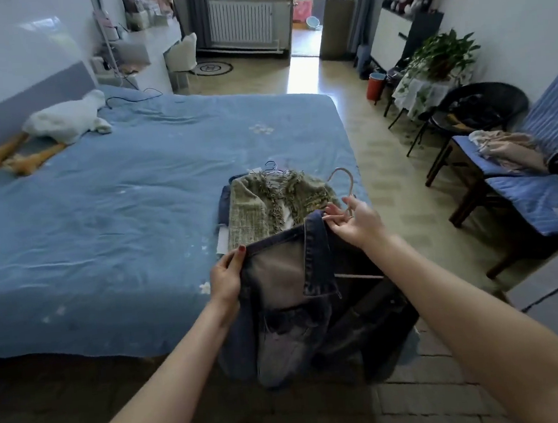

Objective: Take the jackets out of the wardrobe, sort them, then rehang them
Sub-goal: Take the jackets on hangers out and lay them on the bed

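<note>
A dark denim jacket hangs in the air over the near right corner of the blue bed. My left hand grips its left shoulder edge. My right hand pinches the collar together with the neck of a pink hanger, whose bar shows inside the jacket. Behind it on the bed lies a green tweed jacket with fringe trim, on a hanger, stacked on top of other folded garments.
A white goose plush lies by the headboard. To the right stand a chair with blue cushions and clothes, a black wicker chair and a plant on a small table. A tiled aisle runs to the far door.
</note>
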